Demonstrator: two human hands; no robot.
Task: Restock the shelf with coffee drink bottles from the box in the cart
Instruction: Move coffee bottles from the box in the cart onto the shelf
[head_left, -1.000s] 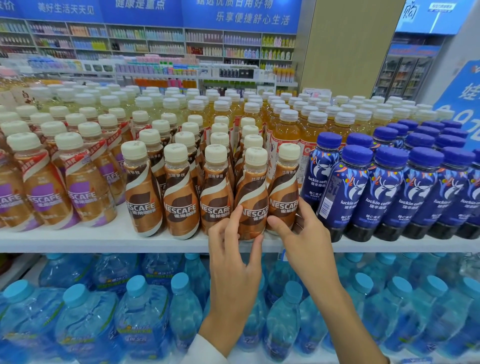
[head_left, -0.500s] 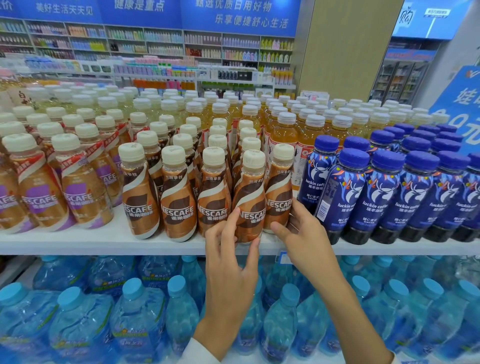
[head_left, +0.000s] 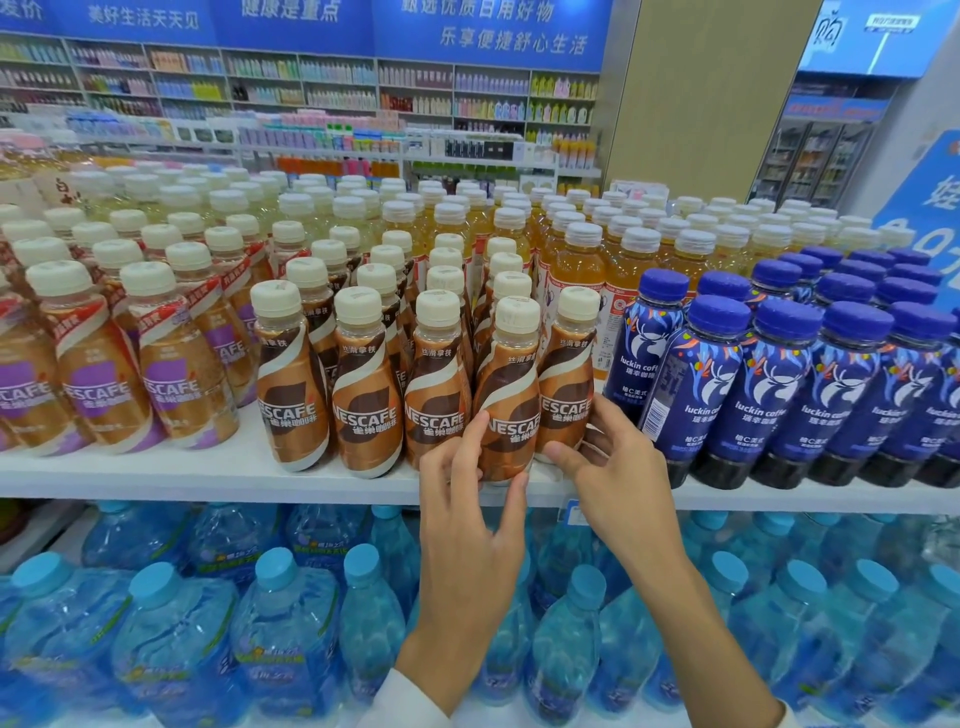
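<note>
The fingers (head_left: 470, 441) of the left hand (head_left: 467, 525) are narrow and curled round the base of one brown, swirl-labelled plastic Nescafé coffee bottle with a cream cap, the fourth bottle (head_left: 506, 395) from the left in its front row, index finger up its left side and thumb under its right. Just to the right, the fingers (head_left: 610, 421) of the right hand (head_left: 618, 483) pinch the base of the fifth bottle (head_left: 566, 379) of the same kind, thumb in front and the other fingers round its right side. Both bottles stand upright and touch each other at the front edge of the white shelf (head_left: 208, 475). That front row counts five such bottles, two held and three free to the left of the fingers; more rows stand behind, too crowded to count. Close to the right of the right fingers stand dark blue Luckin coffee bottles (head_left: 779, 395) with purple caps, crowding the fifth bottle. Well left of the left fingers stand purple-labelled Nescafé bottles (head_left: 176, 374), three showing in front. Behind are amber drink bottles (head_left: 582, 265) with pale caps. Below the hands lie many pale blue water bottles (head_left: 285, 623).
</note>
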